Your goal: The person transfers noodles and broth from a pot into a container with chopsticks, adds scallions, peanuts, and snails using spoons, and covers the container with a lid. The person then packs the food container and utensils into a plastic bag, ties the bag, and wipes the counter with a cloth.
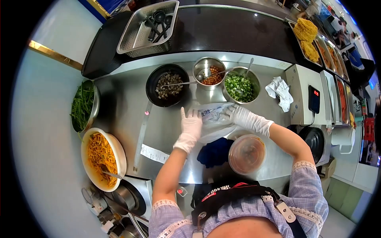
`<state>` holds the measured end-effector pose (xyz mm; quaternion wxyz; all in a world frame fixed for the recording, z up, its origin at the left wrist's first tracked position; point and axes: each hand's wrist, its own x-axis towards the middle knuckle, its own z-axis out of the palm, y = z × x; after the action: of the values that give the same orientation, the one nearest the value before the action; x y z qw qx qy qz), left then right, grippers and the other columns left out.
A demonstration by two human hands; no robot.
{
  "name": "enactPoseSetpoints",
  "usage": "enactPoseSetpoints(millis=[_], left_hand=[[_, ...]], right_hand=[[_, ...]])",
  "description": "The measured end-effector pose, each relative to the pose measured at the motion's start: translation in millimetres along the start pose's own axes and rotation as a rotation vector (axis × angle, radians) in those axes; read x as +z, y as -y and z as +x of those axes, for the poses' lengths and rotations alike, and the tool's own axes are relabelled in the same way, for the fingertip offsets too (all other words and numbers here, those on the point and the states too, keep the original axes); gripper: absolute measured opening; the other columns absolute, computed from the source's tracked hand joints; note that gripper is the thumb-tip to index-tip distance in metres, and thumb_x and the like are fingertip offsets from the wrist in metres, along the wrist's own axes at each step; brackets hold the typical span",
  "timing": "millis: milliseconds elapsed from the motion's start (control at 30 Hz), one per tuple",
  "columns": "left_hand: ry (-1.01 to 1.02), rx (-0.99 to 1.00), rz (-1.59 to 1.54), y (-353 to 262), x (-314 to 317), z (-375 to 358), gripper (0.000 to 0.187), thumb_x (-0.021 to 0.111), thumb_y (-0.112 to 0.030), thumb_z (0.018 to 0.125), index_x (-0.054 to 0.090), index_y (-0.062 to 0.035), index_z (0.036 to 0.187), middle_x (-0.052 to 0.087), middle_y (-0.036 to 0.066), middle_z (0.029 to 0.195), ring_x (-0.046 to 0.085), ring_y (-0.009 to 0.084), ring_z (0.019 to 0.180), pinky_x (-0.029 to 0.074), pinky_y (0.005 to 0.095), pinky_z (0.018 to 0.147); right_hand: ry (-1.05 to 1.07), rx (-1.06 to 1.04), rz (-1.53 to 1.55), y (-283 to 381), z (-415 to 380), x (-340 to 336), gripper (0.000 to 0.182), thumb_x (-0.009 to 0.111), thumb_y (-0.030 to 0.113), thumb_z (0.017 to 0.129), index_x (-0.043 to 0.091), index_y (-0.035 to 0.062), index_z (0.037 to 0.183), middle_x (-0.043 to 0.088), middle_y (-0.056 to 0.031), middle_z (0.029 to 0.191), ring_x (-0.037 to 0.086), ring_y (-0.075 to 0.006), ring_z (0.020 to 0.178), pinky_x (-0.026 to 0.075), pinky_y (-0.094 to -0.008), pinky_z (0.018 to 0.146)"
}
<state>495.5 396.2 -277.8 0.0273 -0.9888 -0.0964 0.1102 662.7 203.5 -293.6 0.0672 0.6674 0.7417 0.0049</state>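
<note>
A clear plastic bag (216, 112) with blue print lies on the steel counter between my gloved hands. My left hand (191, 126), in a white glove, rests at the bag's left edge with its fingers stretched out and partly apart. At the bag's upper right, my right hand (245, 118) has its gloved fingers bent and closed on the plastic. Just below the bag are a dark blue cloth (214, 152) and a round clear-lidded tub (247, 154). Beyond it stand a steel bowl of chopped green onion (240, 87), a bowl of reddish-brown bits (212, 77) and a black bowl (152, 85).
To the left sit a white bowl of orange shreds (119, 148) and a bowl of green leaves (83, 105). A crumpled white paper (279, 93) lies near a boxy device (301, 99) on the right. A perforated steel tray (137, 35) holds black ladles. A receipt (154, 153) lies left.
</note>
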Motion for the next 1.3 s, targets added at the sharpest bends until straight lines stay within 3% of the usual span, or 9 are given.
enactPoseSetpoints(millis=[100, 133, 267, 500, 633, 733, 833, 967, 1300], left_hand=[[-0.077, 0.11, -0.255, -23.1, -36.1, -10.4, 0.058, 0.07, -0.027, 0.067, 0.054, -0.0078, 0.12, 0.05, 0.012, 0.125, 0.04, 0.0232, 0.126, 0.015, 0.0494, 0.112], [-0.316, 0.286, -0.257, -25.9, -8.5, -12.3, 0.079, 0.077, -0.037, 0.058, 0.049, -0.0071, 0.125, 0.046, 0.013, 0.129, 0.038, 0.0264, 0.127, 0.02, 0.0459, 0.11], [-0.046, 0.197, -0.427, -7.9, 23.6, -12.8, 0.113, 0.084, -0.049, 0.044, 0.034, -0.0059, 0.136, 0.039, 0.014, 0.136, 0.034, 0.0323, 0.129, 0.023, 0.0479, 0.108], [-0.001, 0.175, -0.172, -28.4, -12.5, -6.5, 0.111, 0.085, -0.044, 0.043, 0.037, -0.0041, 0.134, 0.039, 0.014, 0.137, 0.035, 0.0309, 0.128, 0.025, 0.0461, 0.106], [-0.348, 0.209, -0.432, -38.0, -44.8, -38.0, 0.058, 0.073, -0.032, 0.071, 0.055, -0.0058, 0.119, 0.053, 0.013, 0.123, 0.047, 0.0296, 0.117, 0.036, 0.0429, 0.097], [-0.485, 0.011, -0.818, -67.5, -47.5, -77.7, 0.024, 0.068, -0.019, 0.079, 0.063, -0.0057, 0.099, 0.062, 0.01, 0.09, 0.061, 0.0279, 0.081, 0.049, 0.0369, 0.07], [0.079, -0.269, -1.408, -103.7, -10.9, -119.6, 0.029, 0.072, -0.015, 0.081, 0.06, -0.0005, 0.104, 0.064, 0.006, 0.085, 0.059, 0.0116, 0.074, 0.049, 0.0254, 0.066], [0.653, -0.441, -1.854, -136.0, 3.9, -145.5, 0.03, 0.068, -0.019, 0.084, 0.058, 0.0022, 0.103, 0.065, 0.013, 0.098, 0.065, 0.0201, 0.087, 0.053, 0.0284, 0.073], [0.686, -0.649, -2.194, -205.7, 18.8, -167.0, 0.028, 0.065, -0.011, 0.087, 0.056, 0.0027, 0.109, 0.063, 0.011, 0.104, 0.064, 0.0177, 0.094, 0.052, 0.0252, 0.077]], right_hand=[[0.053, -0.026, 0.02, 2.1, 0.9, -14.1, 0.044, 0.048, 0.015, 0.084, 0.05, 0.0141, 0.128, 0.054, -0.0085, 0.12, 0.054, -0.0247, 0.108, 0.041, -0.037, 0.092], [0.052, -0.018, 0.025, 2.7, 0.5, -14.7, 0.044, 0.048, 0.015, 0.084, 0.05, 0.0141, 0.128, 0.054, -0.0085, 0.12, 0.054, -0.0247, 0.108, 0.041, -0.037, 0.092], [0.056, 0.004, -0.001, 5.2, 0.2, -10.5, 0.043, 0.05, 0.015, 0.082, 0.052, 0.0139, 0.126, 0.052, -0.0076, 0.123, 0.053, -0.0237, 0.11, 0.041, -0.0364, 0.093], [-0.117, 0.214, 0.32, 11.7, -33.4, -68.1, 0.038, 0.059, 0.011, 0.074, 0.06, 0.0086, 0.112, 0.053, -0.0102, 0.122, 0.051, -0.0267, 0.112, 0.041, -0.0373, 0.096], [-0.523, 0.794, 0.662, 40.7, -108.5, -85.3, 0.015, 0.063, 0.007, 0.078, 0.063, 0.0054, 0.093, 0.063, -0.0089, 0.098, 0.06, -0.0291, 0.091, 0.049, -0.0345, 0.078], [-0.606, 1.047, 0.871, 75.0, -168.6, -62.2, 0.011, 0.063, 0.011, 0.083, 0.063, 0.003, 0.091, 0.064, -0.0077, 0.087, 0.063, -0.0243, 0.078, 0.05, -0.0305, 0.07], [-0.367, 1.439, 1.581, 113.6, -202.0, -49.6, 0.017, 0.063, 0.017, 0.085, 0.061, 0.0017, 0.093, 0.063, -0.006, 0.087, 0.062, -0.0161, 0.078, 0.05, -0.0278, 0.072], [-0.332, 1.412, 1.97, 155.3, -215.1, -44.3, 0.027, 0.064, 0.021, 0.086, 0.056, 0.0012, 0.101, 0.062, -0.0048, 0.087, 0.06, -0.0122, 0.077, 0.05, -0.0267, 0.074], [-0.605, 1.45, 2.287, 219.4, -196.1, -33.4, 0.022, 0.065, 0.018, 0.086, 0.056, 0.0019, 0.095, 0.062, -0.0084, 0.092, 0.061, -0.0145, 0.081, 0.051, -0.027, 0.077]])
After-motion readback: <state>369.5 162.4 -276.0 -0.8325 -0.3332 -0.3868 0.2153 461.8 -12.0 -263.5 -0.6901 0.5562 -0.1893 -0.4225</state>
